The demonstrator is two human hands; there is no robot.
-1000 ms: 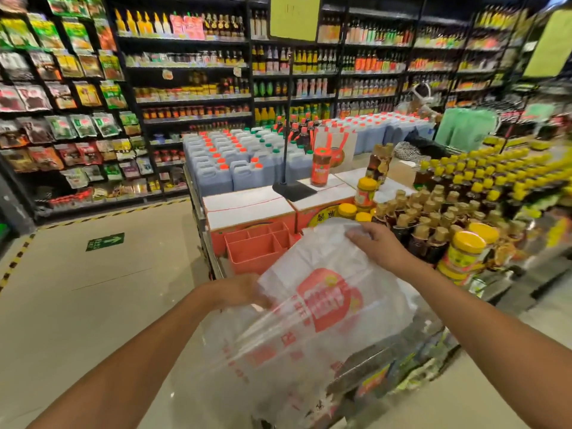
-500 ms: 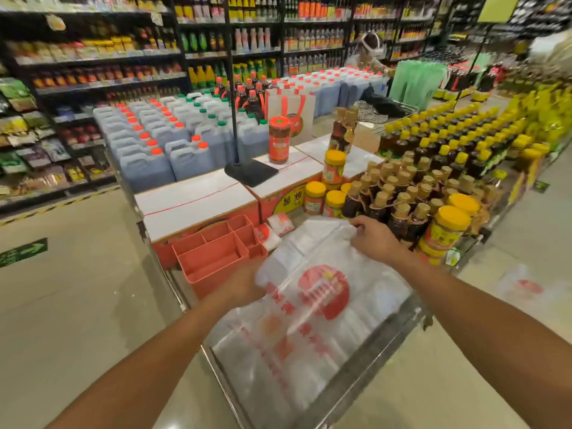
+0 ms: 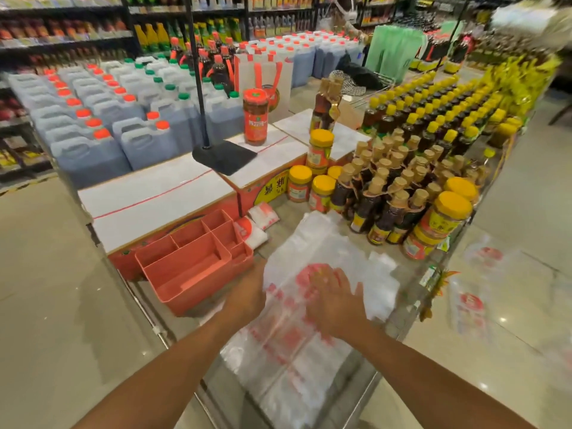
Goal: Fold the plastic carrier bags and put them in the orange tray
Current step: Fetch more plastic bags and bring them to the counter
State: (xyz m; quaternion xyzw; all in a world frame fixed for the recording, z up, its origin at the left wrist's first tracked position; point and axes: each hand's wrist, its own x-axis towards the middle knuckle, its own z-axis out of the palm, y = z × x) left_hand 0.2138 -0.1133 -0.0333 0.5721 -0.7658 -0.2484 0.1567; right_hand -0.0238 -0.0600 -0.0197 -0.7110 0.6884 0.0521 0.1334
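A clear plastic carrier bag [image 3: 309,243] with red print lies spread on the metal display shelf [image 3: 365,394]. My right hand [image 3: 334,300] lies flat on the bag's red logo, fingers straight and spread. My left hand [image 3: 247,292] is at the bag's left edge with its fingers tucked under the plastic, out of sight. The orange tray [image 3: 188,267], divided into compartments, stands just left of the bag with nothing visible inside. Two small folded bags [image 3: 257,226] lie behind the tray.
Sauce bottles [image 3: 387,193] and yellow-lidded jars [image 3: 445,221] crowd the shelf right of the bag. Cardboard boxes [image 3: 161,196] and a sign stand base [image 3: 224,156] sit behind the tray. More carrier bags [image 3: 473,305] lie on the floor at right. A person stands far back.
The bag has come down from being held up and now lies flat on the shelf. My right hand let go of its top edge and moved onto the logo, pressing flat.
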